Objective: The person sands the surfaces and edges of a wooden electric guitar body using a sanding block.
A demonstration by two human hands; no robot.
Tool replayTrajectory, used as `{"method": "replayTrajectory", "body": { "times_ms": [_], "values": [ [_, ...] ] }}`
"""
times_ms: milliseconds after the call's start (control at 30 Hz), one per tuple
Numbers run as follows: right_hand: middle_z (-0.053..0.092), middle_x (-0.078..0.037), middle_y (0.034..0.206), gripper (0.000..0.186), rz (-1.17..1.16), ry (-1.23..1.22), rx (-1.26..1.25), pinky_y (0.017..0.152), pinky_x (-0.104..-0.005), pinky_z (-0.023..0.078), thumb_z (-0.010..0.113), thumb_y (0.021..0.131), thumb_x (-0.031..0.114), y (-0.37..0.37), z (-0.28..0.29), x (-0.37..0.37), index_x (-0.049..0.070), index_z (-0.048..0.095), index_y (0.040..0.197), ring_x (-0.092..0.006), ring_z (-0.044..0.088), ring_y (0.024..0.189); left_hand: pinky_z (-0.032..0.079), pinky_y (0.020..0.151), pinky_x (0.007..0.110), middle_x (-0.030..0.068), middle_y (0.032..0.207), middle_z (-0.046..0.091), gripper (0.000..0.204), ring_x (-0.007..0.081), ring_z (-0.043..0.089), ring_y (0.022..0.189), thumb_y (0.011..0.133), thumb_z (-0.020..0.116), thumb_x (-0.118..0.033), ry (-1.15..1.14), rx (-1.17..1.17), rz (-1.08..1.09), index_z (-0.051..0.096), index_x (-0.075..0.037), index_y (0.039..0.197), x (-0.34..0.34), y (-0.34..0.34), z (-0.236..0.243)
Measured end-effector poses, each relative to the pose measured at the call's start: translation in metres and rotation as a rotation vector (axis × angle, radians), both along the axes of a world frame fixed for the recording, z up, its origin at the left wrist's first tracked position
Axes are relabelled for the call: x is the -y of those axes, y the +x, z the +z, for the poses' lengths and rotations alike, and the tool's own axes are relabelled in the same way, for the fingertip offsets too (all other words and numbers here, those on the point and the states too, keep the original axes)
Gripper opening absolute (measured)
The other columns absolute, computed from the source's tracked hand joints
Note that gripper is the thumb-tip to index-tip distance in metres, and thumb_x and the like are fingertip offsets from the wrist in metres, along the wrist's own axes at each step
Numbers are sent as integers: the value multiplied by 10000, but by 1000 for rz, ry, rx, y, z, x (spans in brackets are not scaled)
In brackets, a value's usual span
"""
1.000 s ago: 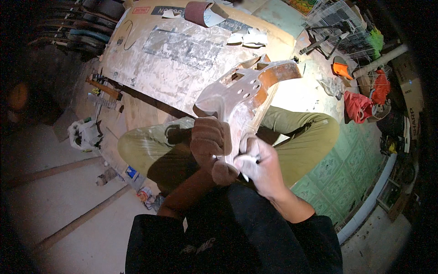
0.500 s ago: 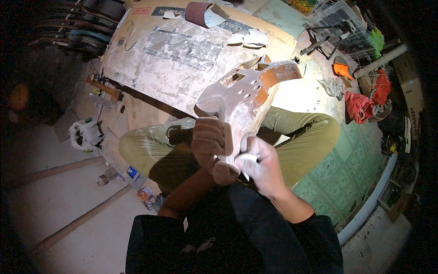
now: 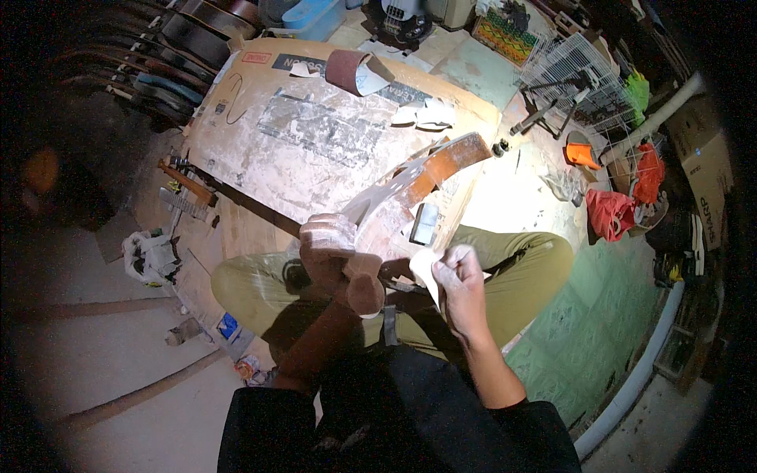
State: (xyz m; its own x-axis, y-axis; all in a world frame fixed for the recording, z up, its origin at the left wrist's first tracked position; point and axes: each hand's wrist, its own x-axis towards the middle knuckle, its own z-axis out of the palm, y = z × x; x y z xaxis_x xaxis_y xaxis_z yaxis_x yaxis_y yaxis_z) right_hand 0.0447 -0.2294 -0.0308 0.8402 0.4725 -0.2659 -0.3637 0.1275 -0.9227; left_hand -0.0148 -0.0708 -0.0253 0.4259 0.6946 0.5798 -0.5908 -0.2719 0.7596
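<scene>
A wooden guitar body (image 3: pixel 386 213), dusty with a bare brown curved edge, is tilted over my lap and the cardboard. My left hand (image 3: pixel 327 244), in shadow, is closed round its near left part. To the right, just apart from the wood, my right hand (image 3: pixel 460 272) pinches a bent piece of sandpaper (image 3: pixel 424 268) with its pale backing showing. Close to the body's right edge is a small grey rectangular piece (image 3: pixel 425 223); whether it touches the wood I cannot tell.
Dusty cardboard (image 3: pixel 268 169) spreads ahead, with a curled brown sandpaper sheet (image 3: pixel 355 72) and torn white pieces (image 3: pixel 426 114). A hammer (image 3: pixel 188 183) lies left. Rightward are a black tripod (image 3: pixel 556 110), a wire rack (image 3: pixel 583 75), an orange object (image 3: pixel 582 154) and a red bag (image 3: pixel 609 214).
The guitar body has tipped so that its edge shows more, and its face is less visible. My right hand has drawn away from it with the sandpaper. My left hand has shifted left.
</scene>
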Motion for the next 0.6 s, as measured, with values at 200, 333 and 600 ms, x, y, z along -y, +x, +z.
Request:
{"method": "replayTrajectory", "body": {
  "times_ms": [200,333,600],
  "values": [
    [584,-36,1100,234,253,-1,-185,942,-262,433,613,932,82,-8,35,-8,21,586,1156,-116,548,1059,428,683,330,88,774,513,149,178,497,716,813,597,-113,-13,49,46,483,-30,861,-13,-2,24],
    [530,-140,1243,318,292,-121,453,999,-331,418,657,846,23,-7,40,-26,-9,590,1155,-240,555,1140,428,688,331,91,778,516,141,177,498,720,814,590,-105,-112,7,96,484,-29,866,-24,3,44],
    [606,-215,1140,320,282,-276,992,934,-399,481,706,785,39,12,41,-52,-38,637,1088,-365,611,1044,442,679,383,103,757,548,296,229,520,717,834,713,-236,-151,-89,-88,523,-12,869,-18,-3,25]
  ]
}}
